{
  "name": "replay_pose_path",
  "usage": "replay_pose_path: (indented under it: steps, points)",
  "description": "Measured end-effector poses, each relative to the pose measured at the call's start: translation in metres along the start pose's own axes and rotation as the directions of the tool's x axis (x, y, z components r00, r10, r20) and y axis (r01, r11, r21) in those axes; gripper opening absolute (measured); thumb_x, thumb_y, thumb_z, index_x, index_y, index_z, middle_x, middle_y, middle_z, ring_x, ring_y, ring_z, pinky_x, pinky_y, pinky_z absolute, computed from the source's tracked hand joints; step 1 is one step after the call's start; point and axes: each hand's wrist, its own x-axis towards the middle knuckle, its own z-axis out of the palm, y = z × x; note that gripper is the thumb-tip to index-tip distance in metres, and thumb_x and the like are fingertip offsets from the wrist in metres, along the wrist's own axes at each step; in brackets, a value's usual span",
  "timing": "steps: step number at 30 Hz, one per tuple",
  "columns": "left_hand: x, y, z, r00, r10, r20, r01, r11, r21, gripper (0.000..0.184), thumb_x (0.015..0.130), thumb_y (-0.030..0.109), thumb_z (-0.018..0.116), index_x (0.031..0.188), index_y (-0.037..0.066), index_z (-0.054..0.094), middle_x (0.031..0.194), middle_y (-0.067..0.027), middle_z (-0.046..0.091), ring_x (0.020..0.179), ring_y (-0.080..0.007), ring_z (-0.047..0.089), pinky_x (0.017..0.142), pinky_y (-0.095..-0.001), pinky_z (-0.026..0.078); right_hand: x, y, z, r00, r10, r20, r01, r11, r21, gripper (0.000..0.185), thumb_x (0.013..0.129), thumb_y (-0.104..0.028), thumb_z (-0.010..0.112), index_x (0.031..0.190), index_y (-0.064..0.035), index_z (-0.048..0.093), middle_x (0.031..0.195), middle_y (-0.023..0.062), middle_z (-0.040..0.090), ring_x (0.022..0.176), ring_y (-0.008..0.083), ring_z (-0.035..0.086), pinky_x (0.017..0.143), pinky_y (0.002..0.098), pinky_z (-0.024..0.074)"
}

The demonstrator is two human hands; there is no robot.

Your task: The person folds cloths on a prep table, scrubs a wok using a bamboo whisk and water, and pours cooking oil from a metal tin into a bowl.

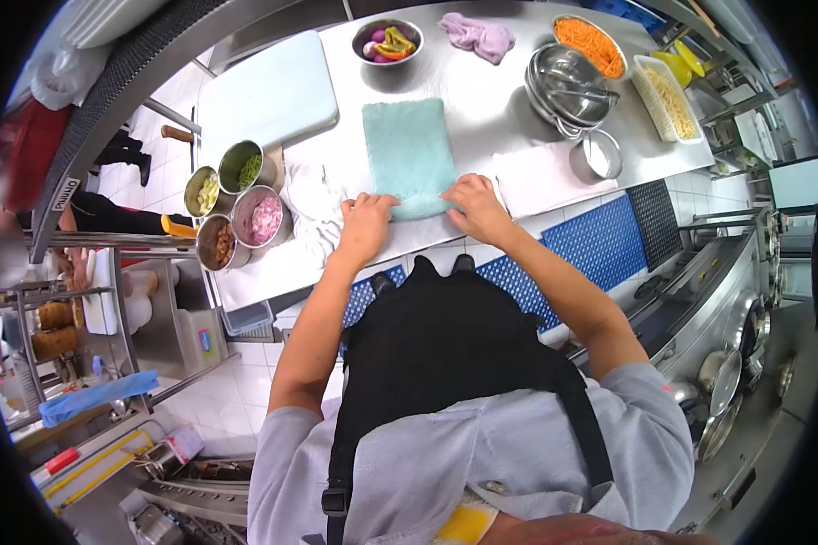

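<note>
A pale green cloth (411,145) lies flat on the steel table in front of me, with its near end folded or rolled over. My left hand (368,225) is closed at the near left corner, thumb and fingertips on the folded edge. At the near right corner, my right hand (478,211) has its fingers bent in and pressed to the same edge. Left of the cloth is a crumpled white towel (314,209), close to my left hand. A folded pale pink cloth (541,177) lies just beyond my right hand.
Metal pots with chopped food, including chopped pink onion (265,218), stand at left. A white cutting board (268,91) lies behind them. Along the back are a vegetable bowl (387,68) and purple cloth (478,36); stacked steel bowls (568,86) and shredded carrot (591,47) sit right.
</note>
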Motion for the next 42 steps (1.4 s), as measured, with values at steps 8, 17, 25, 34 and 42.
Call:
replay_pose_path:
  steps: [8, 17, 25, 34, 42]
  points:
    - [0.039, -0.011, -0.006, 0.979, -0.200, 0.035, 0.201, 0.979, -0.034, 0.021, 0.091, 0.012, 0.059, 0.111, 0.015, 0.059, 0.093, -0.0123, 0.067, 0.097, -0.0344, 0.062, 0.088, -0.0520, 0.040, 0.041, 0.005, 0.000, 0.979, 0.194, 0.066, -0.189, 0.980, -0.064, 0.027, 0.082, -0.015, 0.067, 0.107, -0.0096, 0.059, 0.105, 0.0106, 0.064, 0.111, 0.0292, 0.053, 0.102, 0.0477, 0.0333]
    - [0.019, -0.011, 0.017, 0.941, 0.132, -0.313, -0.103, 0.989, 0.108, 0.023, 0.081, 0.016, 0.071, 0.103, 0.011, 0.070, 0.106, -0.0084, 0.063, 0.107, -0.0294, 0.054, 0.090, -0.0451, 0.038, 0.025, 0.011, 0.014, 0.990, -0.083, -0.117, 0.069, 0.991, -0.117, 0.032, 0.082, -0.019, 0.072, 0.111, -0.0113, 0.062, 0.113, 0.0067, 0.061, 0.116, 0.0285, 0.050, 0.108, 0.0502, 0.0304]
    - [0.022, -0.014, 0.002, 0.989, 0.027, -0.147, -0.027, 1.000, 0.003, 0.041, 0.083, 0.017, 0.072, 0.122, 0.013, 0.058, 0.109, -0.0104, 0.066, 0.113, -0.0313, 0.055, 0.096, -0.0474, 0.036, 0.033, 0.014, -0.001, 0.998, 0.067, 0.001, -0.067, 0.996, -0.063, 0.034, 0.085, -0.021, 0.072, 0.116, -0.0111, 0.063, 0.116, 0.0109, 0.062, 0.118, 0.0307, 0.049, 0.111, 0.0500, 0.0288]
    - [0.057, -0.018, -0.002, 0.933, -0.083, -0.350, 0.086, 0.996, -0.009, 0.027, 0.086, 0.014, 0.067, 0.113, 0.012, 0.060, 0.112, -0.0111, 0.064, 0.116, -0.0308, 0.053, 0.096, -0.0476, 0.039, 0.066, 0.039, 0.009, 0.987, 0.098, -0.129, -0.108, 0.992, -0.069, 0.027, 0.085, -0.018, 0.072, 0.109, -0.0097, 0.064, 0.112, 0.0106, 0.061, 0.109, 0.0318, 0.052, 0.099, 0.0476, 0.0363]
    - [0.049, -0.013, 0.013, 0.946, 0.053, -0.320, -0.031, 0.997, 0.073, 0.047, 0.079, 0.006, 0.068, 0.125, 0.009, 0.060, 0.125, -0.0104, 0.059, 0.126, -0.0302, 0.047, 0.102, -0.0485, 0.035, 0.038, 0.034, 0.012, 0.976, -0.048, -0.213, 0.028, 0.995, -0.095, 0.039, 0.083, -0.016, 0.071, 0.120, -0.0081, 0.063, 0.122, 0.0095, 0.061, 0.122, 0.0297, 0.048, 0.107, 0.0466, 0.0333]
